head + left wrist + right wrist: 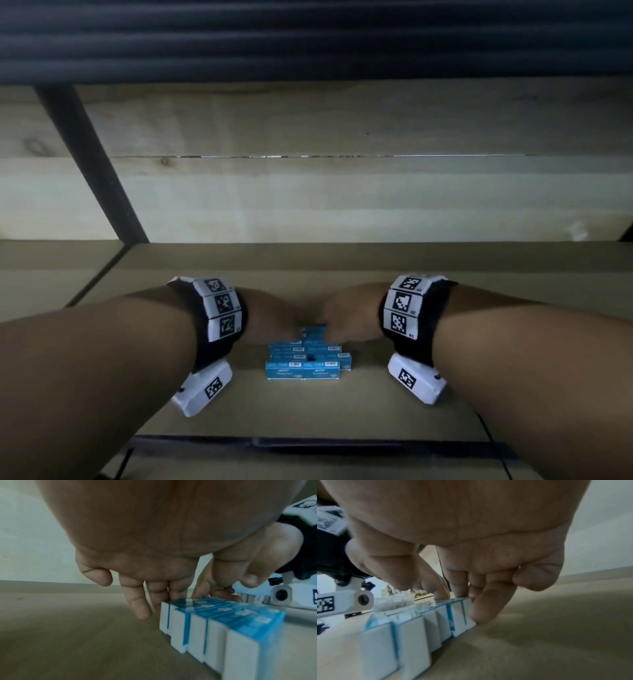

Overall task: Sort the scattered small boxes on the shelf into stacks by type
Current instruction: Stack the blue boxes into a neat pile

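Note:
Several blue-and-white staples boxes (303,369) stand packed in a tight block, two wide and several rows deep, on the tan shelf board (308,404). Both hands meet at the block's far end. My left hand (270,318) reaches down with fairly straight fingers (140,609) behind the farthest box (165,616), thumb (252,577) raised above the row. My right hand (346,315) lays its index fingertip (441,595) on top of the farthest box (458,615), and its middle finger (481,614) presses that box's far side. Neither hand holds a box off the board.
A pale wooden back panel (342,198) closes the shelf behind the hands. A dark metal post (92,161) slants up at the left. The shelf's dark front rail (308,445) runs below my forearms, with a thin black cable (493,435) at its right.

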